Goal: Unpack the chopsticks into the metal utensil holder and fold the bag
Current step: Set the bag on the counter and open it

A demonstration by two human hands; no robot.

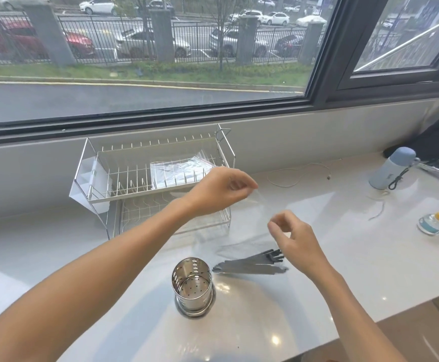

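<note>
A: Head view first. What are the hands doing?

B: The left hand (222,190) is raised above the bench (343,257), fingers curled, thumb and forefinger pinched on the upper edge of a clear bag (262,207). The right hand (295,237) sits at about four o'clock from it, also pinching, on the bag's near edge. Both are closed on the film, which stretches between them; it is so transparent that its outline is hard to trace.

A: And the chopsticks?

B: The dark chopsticks (252,265) lie flat in a loose bundle on the bench, just below the right hand, fanned slightly with their thicker ends toward three o'clock. Whether the bag's lower part covers them I cannot tell.

A: The holder?

B: The metal utensil holder (192,286) stands upright at eight o'clock from the chopsticks, close beside their tips but not touching. It is perforated, and its mouth is open upward with nothing inside.

A: Edges and room?

B: At twelve o'clock from the holder a wire dish rack (155,176) stands against the wall under the window, with plastic sheeting in its upper tier; the left forearm crosses in front of its lower corner. To the right, well apart, a pale flask (392,168) and a small yellow-capped bottle (435,223) sit near the bench's far end, with a thin white cable (299,176) between rack and flask. The bench's front edge runs diagonally at five o'clock. The surface left of the holder and between holder and bottle is open.
</note>
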